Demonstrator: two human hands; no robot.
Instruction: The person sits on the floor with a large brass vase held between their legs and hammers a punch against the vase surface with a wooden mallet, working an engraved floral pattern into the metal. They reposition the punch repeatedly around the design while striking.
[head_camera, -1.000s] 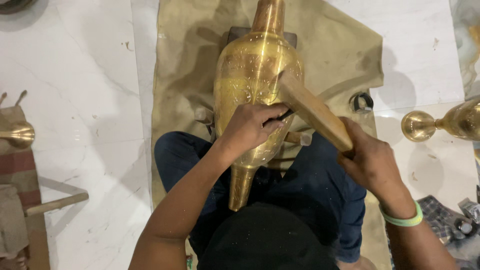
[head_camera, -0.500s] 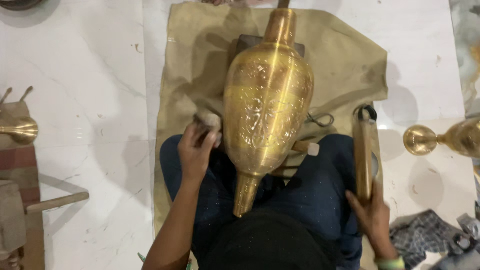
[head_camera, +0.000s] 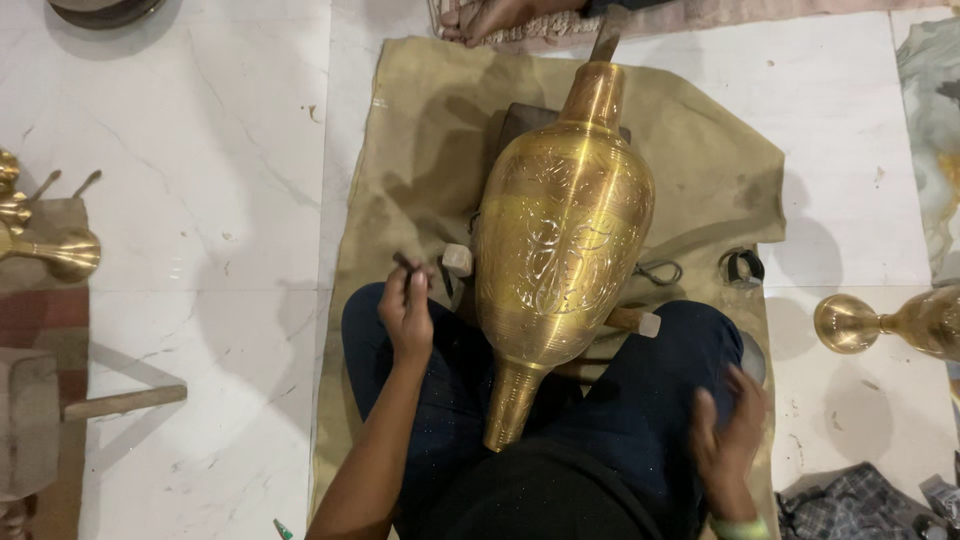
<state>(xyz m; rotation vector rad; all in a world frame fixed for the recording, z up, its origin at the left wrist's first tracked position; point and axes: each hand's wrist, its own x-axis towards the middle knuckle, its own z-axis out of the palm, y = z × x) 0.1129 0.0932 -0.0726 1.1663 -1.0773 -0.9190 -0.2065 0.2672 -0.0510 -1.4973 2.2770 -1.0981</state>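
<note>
Gripped between the fingers of the left hand (head_camera: 407, 312) is a thin dark punch-like tool (head_camera: 408, 265), held just left of the large engraved brass vase (head_camera: 562, 240) and apart from its wall. Right hand (head_camera: 728, 432): blurred, lying low beside the right knee, near the edge of the tan cloth (head_camera: 420, 130); whether it clasps anything cannot be told, though no mallet shows in it. Change against the earlier views: a second ago the left hand pressed the tool to the vase's flank while the right swung a wooden mallet over it; half a second ago the mallet was drawn off to the right side; now it is out of the hand's visible grasp and the left hand has lifted away from the metal. Reading: striking has paused and the vase lies untouched. Position of vase: on its side across the person's lap in dark trousers, neck pointing away over a dark block (head_camera: 520, 120), narrow foot toward the body, two pale-ended wooden pegs (head_camera: 640, 322) showing at either flank. Surroundings: white marble floor (head_camera: 200, 150); another brass piece (head_camera: 890, 322) to the right; a small brass goblet form (head_camera: 60, 252) and a wooden-handled mallet (head_camera: 60, 410) to the left; another person's bare foot (head_camera: 495, 18) at the top edge.
</note>
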